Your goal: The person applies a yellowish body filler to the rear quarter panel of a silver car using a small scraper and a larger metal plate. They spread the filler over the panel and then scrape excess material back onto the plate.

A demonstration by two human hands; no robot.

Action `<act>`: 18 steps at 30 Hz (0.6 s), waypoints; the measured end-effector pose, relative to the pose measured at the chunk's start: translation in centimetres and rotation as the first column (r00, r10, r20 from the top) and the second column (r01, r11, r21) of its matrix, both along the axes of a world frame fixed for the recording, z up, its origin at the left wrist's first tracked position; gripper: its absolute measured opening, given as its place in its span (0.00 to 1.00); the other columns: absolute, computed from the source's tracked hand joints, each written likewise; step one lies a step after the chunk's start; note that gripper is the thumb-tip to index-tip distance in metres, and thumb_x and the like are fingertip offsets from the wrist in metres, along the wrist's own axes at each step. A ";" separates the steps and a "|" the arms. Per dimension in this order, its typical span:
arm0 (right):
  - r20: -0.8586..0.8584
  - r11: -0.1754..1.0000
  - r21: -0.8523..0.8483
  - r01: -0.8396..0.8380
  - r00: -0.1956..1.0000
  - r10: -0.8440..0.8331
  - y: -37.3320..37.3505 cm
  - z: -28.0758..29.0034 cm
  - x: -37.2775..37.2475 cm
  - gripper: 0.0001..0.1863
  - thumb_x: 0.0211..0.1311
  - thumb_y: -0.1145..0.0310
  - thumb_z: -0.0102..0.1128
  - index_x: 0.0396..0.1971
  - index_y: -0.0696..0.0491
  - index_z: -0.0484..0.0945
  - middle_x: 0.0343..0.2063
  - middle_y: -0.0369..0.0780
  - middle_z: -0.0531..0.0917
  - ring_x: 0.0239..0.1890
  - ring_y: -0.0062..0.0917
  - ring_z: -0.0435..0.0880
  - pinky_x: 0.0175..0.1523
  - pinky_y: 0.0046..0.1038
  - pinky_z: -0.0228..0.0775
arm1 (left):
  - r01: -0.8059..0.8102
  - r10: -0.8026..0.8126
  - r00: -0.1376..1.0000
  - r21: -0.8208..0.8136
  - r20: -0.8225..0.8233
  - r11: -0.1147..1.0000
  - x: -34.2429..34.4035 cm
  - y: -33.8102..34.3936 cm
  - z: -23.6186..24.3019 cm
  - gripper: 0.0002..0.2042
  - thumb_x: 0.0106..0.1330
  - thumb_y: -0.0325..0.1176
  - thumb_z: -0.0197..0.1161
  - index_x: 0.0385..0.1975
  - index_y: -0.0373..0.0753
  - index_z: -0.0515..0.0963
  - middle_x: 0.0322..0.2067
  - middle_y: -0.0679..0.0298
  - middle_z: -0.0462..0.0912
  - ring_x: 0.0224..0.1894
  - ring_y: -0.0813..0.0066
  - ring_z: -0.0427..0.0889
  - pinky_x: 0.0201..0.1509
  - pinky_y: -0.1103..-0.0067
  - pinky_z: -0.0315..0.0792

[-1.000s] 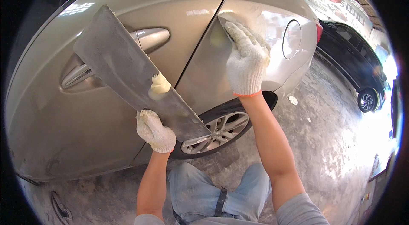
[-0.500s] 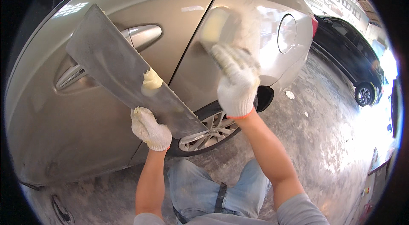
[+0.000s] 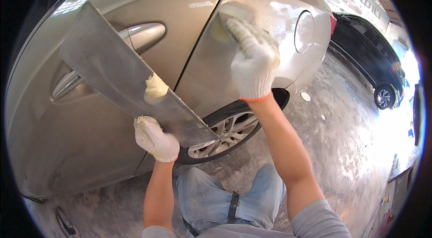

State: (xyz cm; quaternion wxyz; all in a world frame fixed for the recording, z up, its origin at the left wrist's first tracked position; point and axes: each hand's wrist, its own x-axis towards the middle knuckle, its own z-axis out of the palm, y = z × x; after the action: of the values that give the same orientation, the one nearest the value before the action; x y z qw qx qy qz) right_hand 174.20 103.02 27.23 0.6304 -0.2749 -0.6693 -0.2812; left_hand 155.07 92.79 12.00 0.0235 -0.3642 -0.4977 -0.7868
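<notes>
My left hand (image 3: 156,138), in a white knit glove, grips the lower edge of a long grey putty board (image 3: 108,58) held tilted in front of the car door. A lump of cream-coloured putty (image 3: 155,87) sits near the board's right edge. My right hand (image 3: 255,60), gloved too, is up against the rear panel of a beige car (image 3: 198,26), just right of the door seam. Its fingers are closed on a putty spreader (image 3: 231,35), mostly hidden by the glove. Under the fingertips lies a dull sanded patch (image 3: 240,10) with a thin smear of putty.
Two door handles (image 3: 146,35) stick out close to the board. Below my hands is the rear wheel (image 3: 229,132), and to the right a round fuel flap (image 3: 304,31). A black car (image 3: 366,53) stands farther right on the stained concrete floor (image 3: 333,134).
My right hand has moved up over the patch, and the thick pale putty there is now covered or spread thinner. The board has shifted slightly left in my left hand.
</notes>
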 end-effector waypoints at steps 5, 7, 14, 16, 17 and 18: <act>0.084 1.000 -0.007 -0.003 0.996 0.003 -2.5 -3.4 -0.6 0.17 0.51 0.78 0.63 0.42 0.50 0.90 0.46 0.40 0.91 0.51 0.37 0.88 0.59 0.38 0.72 | -0.129 0.128 0.987 0.003 -0.101 0.992 0.3 0.1 0.2 0.19 0.80 0.44 0.52 0.30 0.37 0.71 0.27 0.68 0.68 0.31 0.72 0.66 0.38 0.76 0.64; 0.124 0.999 -0.042 0.005 0.992 0.000 -3.6 -3.9 -0.4 0.18 0.49 0.78 0.63 0.42 0.49 0.89 0.46 0.38 0.90 0.52 0.35 0.88 0.59 0.38 0.72 | 0.020 -0.029 0.989 0.063 0.147 0.998 0.6 0.0 0.6 0.20 0.81 0.46 0.53 0.30 0.37 0.71 0.27 0.69 0.68 0.32 0.74 0.66 0.39 0.77 0.64; -0.054 0.998 -0.012 0.062 0.997 -0.062 -1.7 0.4 1.5 0.19 0.56 0.84 0.62 0.46 0.55 0.90 0.44 0.47 0.91 0.48 0.44 0.89 0.59 0.36 0.77 | 0.065 -0.066 0.985 0.008 0.160 0.998 1.0 -0.7 2.0 0.22 0.81 0.50 0.53 0.30 0.37 0.71 0.28 0.71 0.69 0.34 0.77 0.66 0.40 0.78 0.65; -0.060 0.999 0.008 0.042 0.997 -0.042 -0.5 1.7 1.3 0.18 0.57 0.83 0.63 0.46 0.53 0.90 0.44 0.47 0.91 0.49 0.43 0.89 0.59 0.36 0.77 | 0.109 -0.112 0.970 0.027 0.215 0.994 1.1 -0.8 2.2 0.22 0.81 0.51 0.52 0.30 0.37 0.71 0.28 0.70 0.69 0.33 0.76 0.66 0.40 0.77 0.65; -0.064 0.999 0.010 0.034 0.997 -0.034 -0.1 2.1 1.1 0.18 0.57 0.82 0.64 0.47 0.53 0.90 0.44 0.46 0.91 0.49 0.43 0.89 0.59 0.35 0.77 | 0.089 -0.089 0.972 0.008 0.217 0.996 1.2 -0.8 2.2 0.22 0.81 0.51 0.52 0.30 0.37 0.71 0.28 0.70 0.69 0.33 0.76 0.66 0.39 0.77 0.65; -0.062 0.998 0.017 0.052 0.997 -0.051 0.1 2.5 0.9 0.19 0.56 0.82 0.64 0.46 0.51 0.91 0.44 0.45 0.91 0.50 0.42 0.89 0.59 0.35 0.77 | 0.098 -0.101 0.970 0.024 0.220 0.995 1.2 -0.8 2.2 0.23 0.81 0.50 0.51 0.29 0.36 0.70 0.27 0.69 0.68 0.33 0.75 0.65 0.39 0.76 0.64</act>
State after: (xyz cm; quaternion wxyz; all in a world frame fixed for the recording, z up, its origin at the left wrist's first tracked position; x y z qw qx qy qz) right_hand 175.05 103.15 29.74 0.6457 -0.2947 -0.6396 -0.2952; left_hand 156.28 92.03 14.25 -0.0691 -0.2988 -0.4732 -0.8258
